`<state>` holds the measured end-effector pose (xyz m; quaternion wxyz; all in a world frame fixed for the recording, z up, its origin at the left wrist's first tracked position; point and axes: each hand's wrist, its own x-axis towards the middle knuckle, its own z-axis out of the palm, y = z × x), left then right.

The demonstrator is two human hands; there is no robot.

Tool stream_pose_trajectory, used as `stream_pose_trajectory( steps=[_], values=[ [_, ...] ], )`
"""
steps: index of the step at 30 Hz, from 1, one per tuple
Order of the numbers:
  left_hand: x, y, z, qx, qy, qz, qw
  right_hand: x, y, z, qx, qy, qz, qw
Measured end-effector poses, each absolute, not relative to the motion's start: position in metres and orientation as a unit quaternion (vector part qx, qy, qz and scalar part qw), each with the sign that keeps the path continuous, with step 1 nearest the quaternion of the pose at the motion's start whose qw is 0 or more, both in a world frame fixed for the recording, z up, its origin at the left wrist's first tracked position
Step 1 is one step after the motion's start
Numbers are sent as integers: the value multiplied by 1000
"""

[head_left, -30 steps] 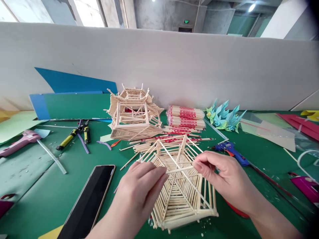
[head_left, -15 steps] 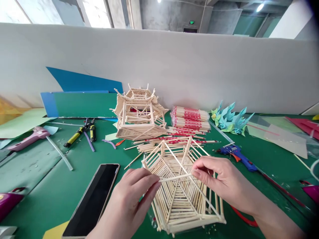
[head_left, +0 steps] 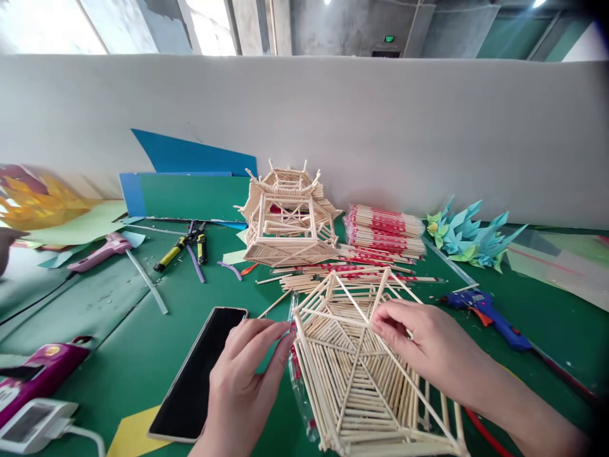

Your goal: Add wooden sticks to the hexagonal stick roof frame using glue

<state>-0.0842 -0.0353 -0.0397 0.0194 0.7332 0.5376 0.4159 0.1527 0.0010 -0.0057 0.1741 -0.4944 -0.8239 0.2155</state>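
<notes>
A hexagonal frame of thin wooden sticks with a slatted base lies in front of me, open side up. My right hand pinches a thin wooden stick near its right end, where it meets another stick crossing the top. The stick's left end reaches the frame's left corner. Beside that corner is my left hand, thumb and forefinger closed together; whether they grip anything does not show. Under the frame's left edge lies a clear plastic wrapper with red print.
Behind stands a stick-built pavilion, beside bundled sticks in red-printed wrap. A blue glue gun and folded-paper plants are right. Left are a phone, pliers, a pink glue gun and a person's hand.
The stick held between both hands now lies across the frame's top, from the left corner to the crossing stick. My left hand has shifted to the left corner. The view has turned left.
</notes>
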Motion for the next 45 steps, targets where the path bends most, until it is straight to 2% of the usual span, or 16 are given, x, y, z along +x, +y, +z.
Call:
stream_pose_trajectory(
  steps=[6,13,16,21,25,30,39,45],
  values=[
    [-90,-19,-40,728,546,413,34,149,4,-9,-495,-832,197,156],
    [-96,-9,-43,713,570,365,183,144,4,-6,-502,-828,203,144],
    [-95,-8,-45,713,561,364,211,145,6,-9,-493,-832,204,154],
    [-90,-5,-38,762,526,347,149,145,7,-11,-488,-834,201,163],
    [-81,3,-26,833,475,268,89,144,7,-8,-487,-833,208,160],
    [-68,15,-17,886,418,190,64,143,6,-7,-497,-829,198,162],
    [-64,19,-18,894,406,183,49,156,6,-4,-505,-800,243,215],
    [-63,21,-21,892,407,190,46,164,3,-2,-505,-805,250,188]
  ],
)
